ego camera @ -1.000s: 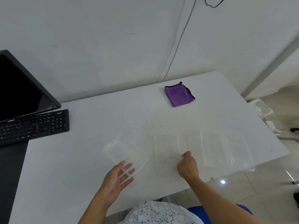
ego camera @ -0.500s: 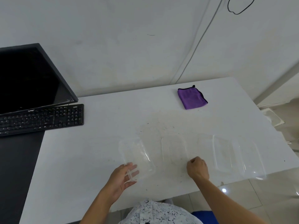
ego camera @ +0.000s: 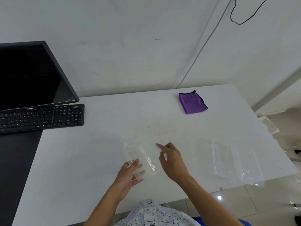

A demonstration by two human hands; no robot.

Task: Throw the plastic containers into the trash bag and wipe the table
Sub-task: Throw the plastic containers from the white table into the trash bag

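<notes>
Left hand (ego camera: 130, 175) holds a clear, glossy, rectangular plastic container (ego camera: 145, 156).

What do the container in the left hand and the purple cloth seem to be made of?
Clear container in the left hand: thin glossy transparent plastic, probably; fingers show through it and its edges glint. Purple cloth: soft matte fabric, perhaps microfibre; it lies folded, with a dark sewn edge.

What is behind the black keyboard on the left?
A black monitor stands directly behind the keyboard, screen dark, with the white wall beyond. Its stand or base cannot be seen; the keyboard and the screen's lower edge cover it.
</notes>
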